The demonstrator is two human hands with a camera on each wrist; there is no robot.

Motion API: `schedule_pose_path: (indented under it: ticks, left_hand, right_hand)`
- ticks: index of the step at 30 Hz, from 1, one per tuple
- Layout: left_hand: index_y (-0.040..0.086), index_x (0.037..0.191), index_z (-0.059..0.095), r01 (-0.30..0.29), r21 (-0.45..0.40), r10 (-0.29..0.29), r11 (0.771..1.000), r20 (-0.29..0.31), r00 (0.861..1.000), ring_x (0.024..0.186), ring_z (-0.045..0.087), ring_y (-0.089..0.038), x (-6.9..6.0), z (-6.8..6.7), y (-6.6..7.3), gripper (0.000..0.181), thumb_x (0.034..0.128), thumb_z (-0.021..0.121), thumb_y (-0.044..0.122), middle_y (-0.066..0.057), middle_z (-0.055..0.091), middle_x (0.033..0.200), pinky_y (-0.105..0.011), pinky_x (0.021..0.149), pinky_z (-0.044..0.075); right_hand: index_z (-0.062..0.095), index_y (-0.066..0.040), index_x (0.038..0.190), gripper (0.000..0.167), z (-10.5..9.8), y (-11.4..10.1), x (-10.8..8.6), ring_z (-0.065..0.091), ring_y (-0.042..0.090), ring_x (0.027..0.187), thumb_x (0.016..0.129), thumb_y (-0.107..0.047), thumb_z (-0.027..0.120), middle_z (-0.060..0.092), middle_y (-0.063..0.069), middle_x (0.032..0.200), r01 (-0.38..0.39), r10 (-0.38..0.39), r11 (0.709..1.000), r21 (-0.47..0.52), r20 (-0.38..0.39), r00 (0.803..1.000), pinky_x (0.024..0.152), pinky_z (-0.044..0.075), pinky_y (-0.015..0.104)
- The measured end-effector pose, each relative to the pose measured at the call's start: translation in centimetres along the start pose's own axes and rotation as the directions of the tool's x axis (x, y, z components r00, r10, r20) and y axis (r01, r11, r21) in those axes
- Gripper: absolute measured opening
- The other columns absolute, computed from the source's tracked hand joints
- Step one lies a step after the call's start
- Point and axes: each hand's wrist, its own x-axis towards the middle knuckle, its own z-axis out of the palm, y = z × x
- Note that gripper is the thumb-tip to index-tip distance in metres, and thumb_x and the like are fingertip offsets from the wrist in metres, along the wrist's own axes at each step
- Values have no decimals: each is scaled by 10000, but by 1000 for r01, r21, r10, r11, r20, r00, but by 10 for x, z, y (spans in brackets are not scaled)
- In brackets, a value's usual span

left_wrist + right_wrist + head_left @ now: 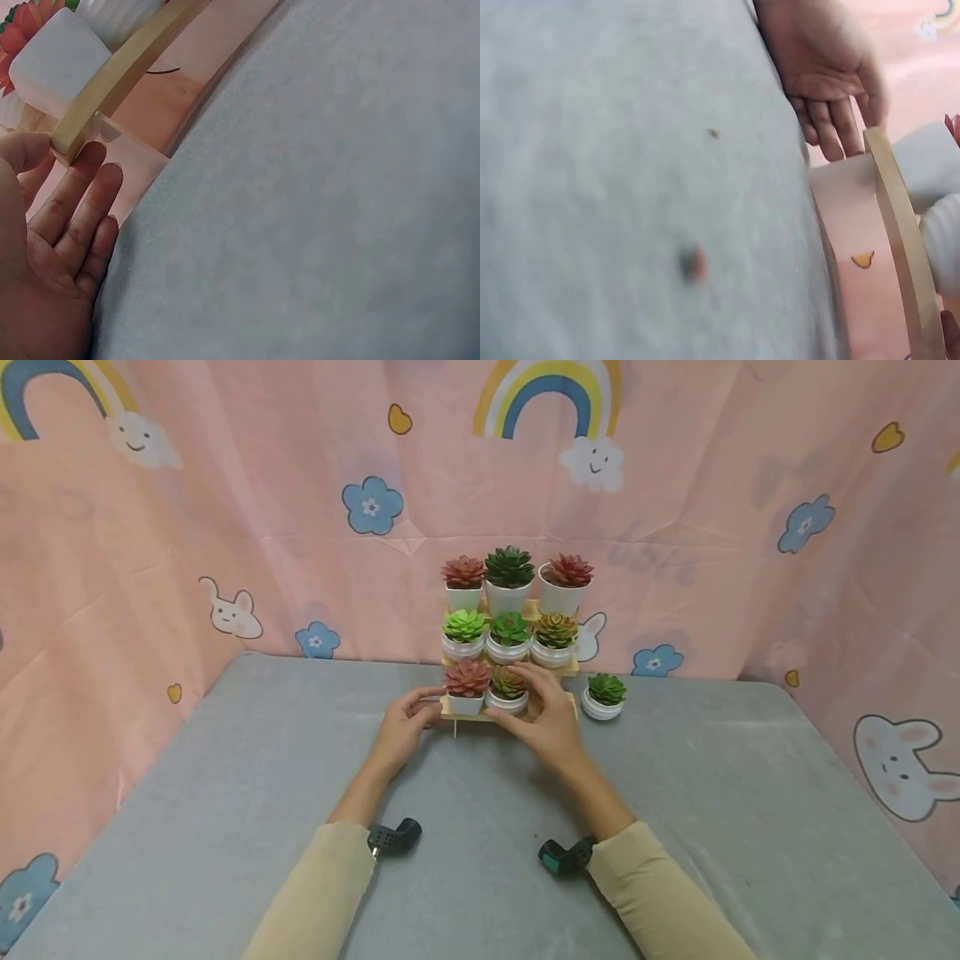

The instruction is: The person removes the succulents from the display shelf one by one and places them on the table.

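1. Two hands share this: the left hand [405, 725] pinches the end of the bottom shelf [112, 86]; a light grip should steady it.
2. Fingers of the right hand [551, 722] are clamped around the small pot [507, 692], which looks seated on that shelf beside the red plant [467, 685]. Best let go gently, sparing the leaves.
3. Another pot [603, 697] stands on the bench [480, 893], near the right hand; avoid knocking it.

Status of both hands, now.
Left hand: closed, pinching the wooden plant stand at its left end.
Right hand: closed, holding the bottom-row round-potted succulent.
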Motion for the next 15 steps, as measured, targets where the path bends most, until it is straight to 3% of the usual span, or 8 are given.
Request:
schedule_pose_path:
  ticks: [7, 15]
  left_hand:
    - [47, 1291, 661, -15, -4, 15, 1000, 8, 1000, 863, 675, -51, 1, 0, -2, 316, 989, 593, 107, -231, 727, 1170, -313, 848, 558]
    - [29, 1305, 642, -11, -9, 11, 1000, 26, 1000, 895, 665, -17, 1, -1, -3, 334, 980, 598, 95, -234, 707, 1225, -305, 871, 558]
  right_hand:
    - [638, -61, 1320, 599, 11, 3, -4, 531, 296, 1337, 777, -132, 880, 532, 134, 1439, 7, -6, 1000, 17, -42, 999, 994, 549, 503]
    - [665, -56, 1291, 547, 11, 4, -5, 553, 304, 1312, 785, -99, 868, 563, 146, 1408, 47, -47, 999, 2, -74, 996, 960, 564, 492]
